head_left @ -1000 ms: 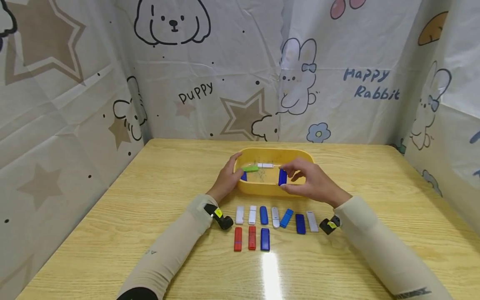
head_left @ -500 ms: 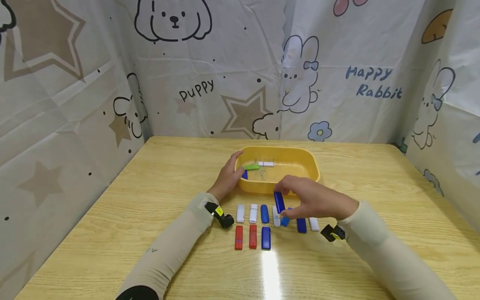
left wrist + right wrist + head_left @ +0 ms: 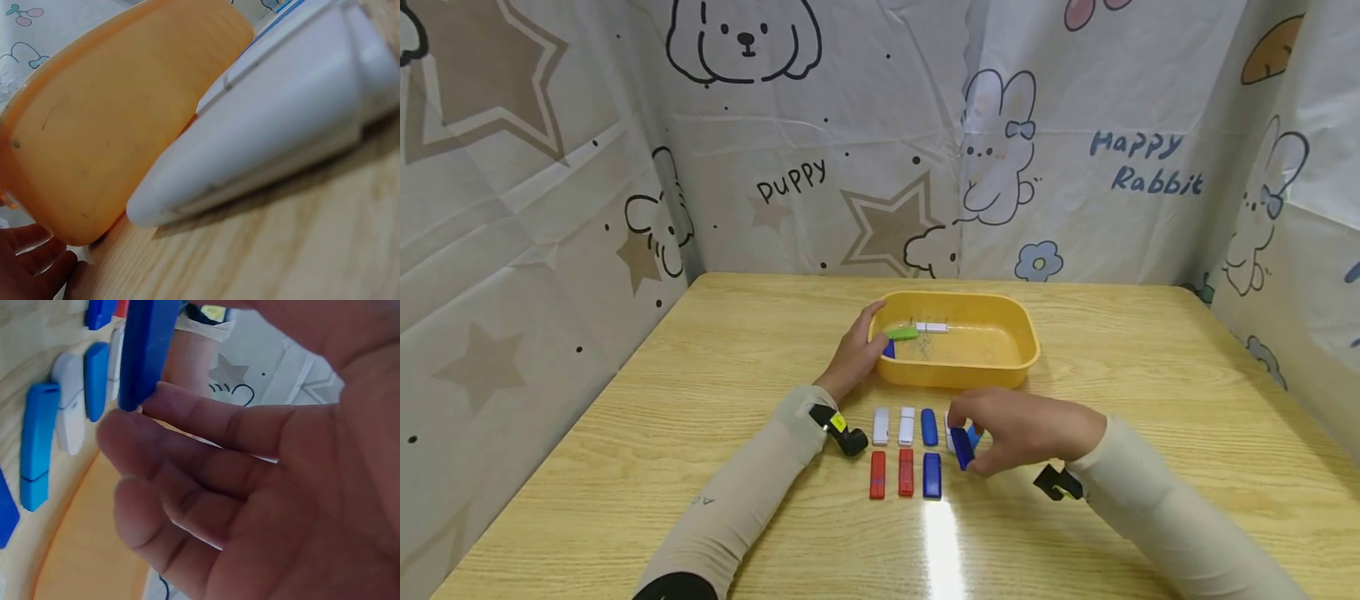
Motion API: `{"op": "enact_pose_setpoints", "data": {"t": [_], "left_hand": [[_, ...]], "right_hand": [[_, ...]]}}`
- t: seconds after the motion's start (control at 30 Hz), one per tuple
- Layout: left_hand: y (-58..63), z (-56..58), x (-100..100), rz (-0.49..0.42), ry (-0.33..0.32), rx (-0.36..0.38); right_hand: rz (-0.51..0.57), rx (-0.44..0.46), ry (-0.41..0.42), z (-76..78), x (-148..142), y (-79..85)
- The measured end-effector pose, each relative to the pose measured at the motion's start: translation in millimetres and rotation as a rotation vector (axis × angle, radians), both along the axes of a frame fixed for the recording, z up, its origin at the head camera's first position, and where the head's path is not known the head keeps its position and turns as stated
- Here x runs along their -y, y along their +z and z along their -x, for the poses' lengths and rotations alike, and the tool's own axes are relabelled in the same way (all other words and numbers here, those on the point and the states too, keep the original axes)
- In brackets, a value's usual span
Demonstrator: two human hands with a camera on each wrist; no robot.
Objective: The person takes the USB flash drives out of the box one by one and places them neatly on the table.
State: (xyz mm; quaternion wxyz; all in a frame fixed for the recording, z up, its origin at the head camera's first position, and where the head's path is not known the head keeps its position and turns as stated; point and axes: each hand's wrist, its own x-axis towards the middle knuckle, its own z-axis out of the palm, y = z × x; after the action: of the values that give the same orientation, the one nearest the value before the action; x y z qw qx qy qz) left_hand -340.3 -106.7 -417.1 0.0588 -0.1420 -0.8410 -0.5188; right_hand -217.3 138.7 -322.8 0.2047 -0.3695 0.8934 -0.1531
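Note:
My right hand (image 3: pixel 1028 427) pinches a dark blue USB stick (image 3: pixel 962 450) between thumb and fingers, just above the table, right of the lower row. In the right wrist view this stick (image 3: pixel 147 353) meets the fingertips and the other fingers curl loosely. My left hand (image 3: pixel 853 354) grips the left end of a yellow plastic tub (image 3: pixel 958 377), thumb over its rim. Inside the tub lie a green stick (image 3: pixel 903 333), a white stick (image 3: pixel 932 327) and a partly covered blue one (image 3: pixel 889 349). The lower row has two red sticks (image 3: pixel 877 475) and a dark blue one (image 3: pixel 932 476).
Several white and blue USB sticks form an upper row in front of the tub, including a white one (image 3: pixel 881 427) and a blue one (image 3: pixel 929 427). My right hand hides its right end. A patterned cloth (image 3: pixel 790 225) stands behind the wooden table (image 3: pixel 760 333).
My right hand has lifted the dark blue stick out of the tub and brought it toward me, over the upper row, down beside the lower row. My left hand has stayed on the tub.

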Motion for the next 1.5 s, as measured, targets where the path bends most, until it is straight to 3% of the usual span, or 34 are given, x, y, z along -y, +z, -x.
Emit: {"op": "enact_pose_setpoints", "data": {"t": [0.27, 0.9, 1.2, 1.5], "left_hand": [[0.1, -0.5, 0, 0.003, 0.000, -0.009], [1.5, -1.1, 1, 0.004, -0.006, -0.011], [1.4, -0.8, 0, 0.000, -0.003, -0.013], [0.1, 0.1, 0, -0.004, -0.002, -0.002]], "right_hand": [[-0.100, 0.024, -0.014, 1.6, 4, -7.3], [-0.118, 0.017, 0.054, -7.4, 14, -12.5], [-0.185, 0.010, 0.001, -9.9, 20, -19.4], [-0.181, 0.013, -0.013, -9.5, 20, -20.8]]}}
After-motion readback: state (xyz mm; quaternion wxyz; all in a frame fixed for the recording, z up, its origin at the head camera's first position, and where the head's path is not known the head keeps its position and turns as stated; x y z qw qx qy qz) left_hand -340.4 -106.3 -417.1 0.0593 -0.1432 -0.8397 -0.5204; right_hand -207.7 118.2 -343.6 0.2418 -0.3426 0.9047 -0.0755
